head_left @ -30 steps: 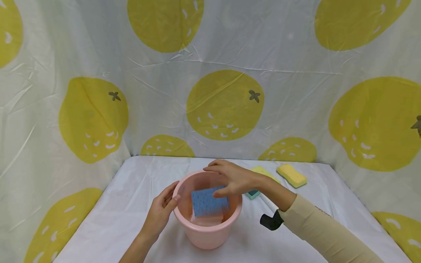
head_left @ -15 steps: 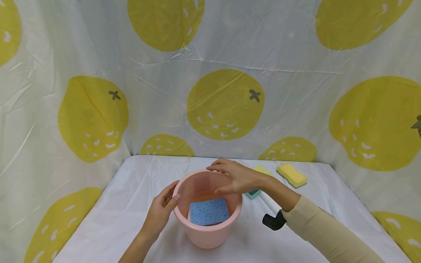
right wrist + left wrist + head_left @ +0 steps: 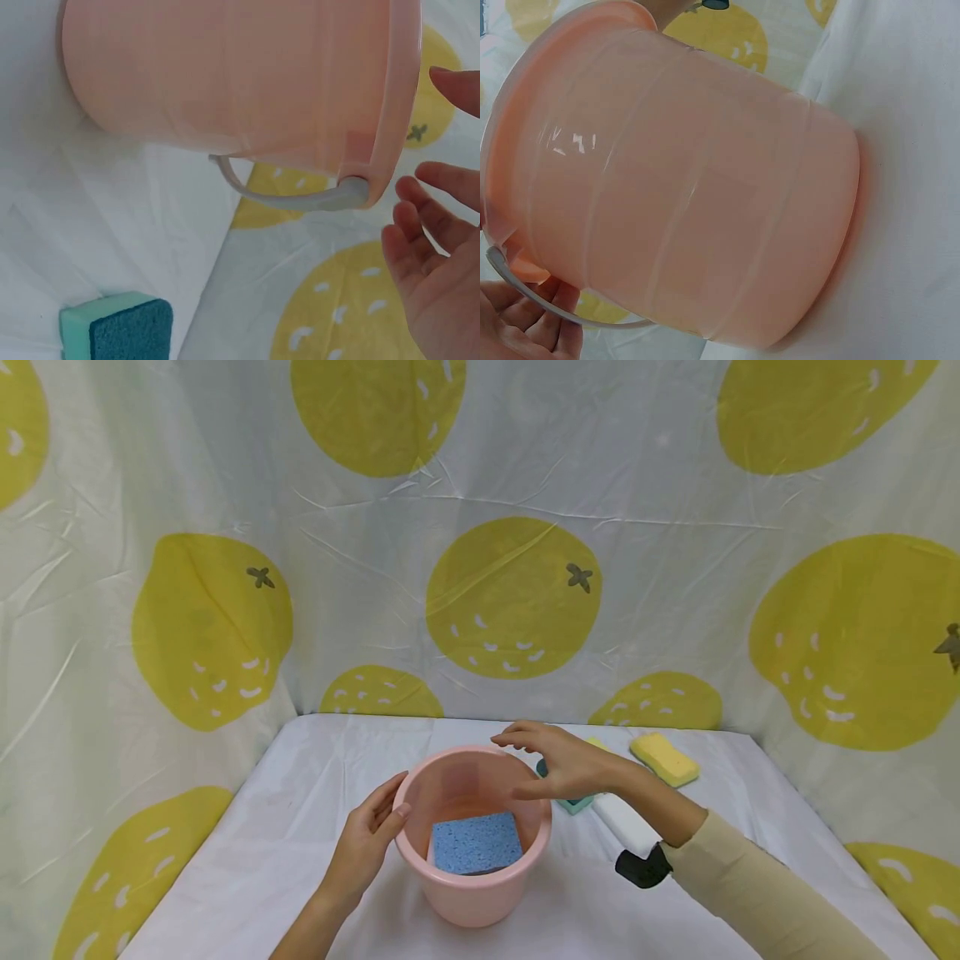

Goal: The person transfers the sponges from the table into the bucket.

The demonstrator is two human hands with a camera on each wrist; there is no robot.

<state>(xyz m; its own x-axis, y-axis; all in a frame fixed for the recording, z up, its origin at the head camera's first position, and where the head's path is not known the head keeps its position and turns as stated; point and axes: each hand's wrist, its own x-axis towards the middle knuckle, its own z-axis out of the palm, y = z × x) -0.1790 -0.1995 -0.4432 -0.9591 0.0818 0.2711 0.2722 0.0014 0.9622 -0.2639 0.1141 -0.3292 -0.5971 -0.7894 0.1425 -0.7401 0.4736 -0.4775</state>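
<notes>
A pink bucket [image 3: 477, 902] with a grey handle [image 3: 300, 199] stands upright on the white cloth. Inside it lies a blue sponge [image 3: 477, 843], partly over something pale that is mostly hidden. My left hand [image 3: 363, 839] grips the bucket's left rim, thumb over the edge and fingers outside; the left wrist view shows those fingers by the handle. Above the right rim, my right hand [image 3: 564, 764] holds nothing, its fingers loosely spread. In the right wrist view its fingertips [image 3: 409, 187] are apart from the rim.
A yellow sponge [image 3: 664, 759] lies at the back right. Nearer the bucket is a teal sponge [image 3: 131, 330], partly behind the right hand, with a bit of yellow-green beside it. A white object with a black angled end [image 3: 643, 867] shows by the right forearm.
The blue sponge has dropped from my right hand to the inside of the bucket. The right hand has since drawn back to the right. My left hand has stayed on the rim.
</notes>
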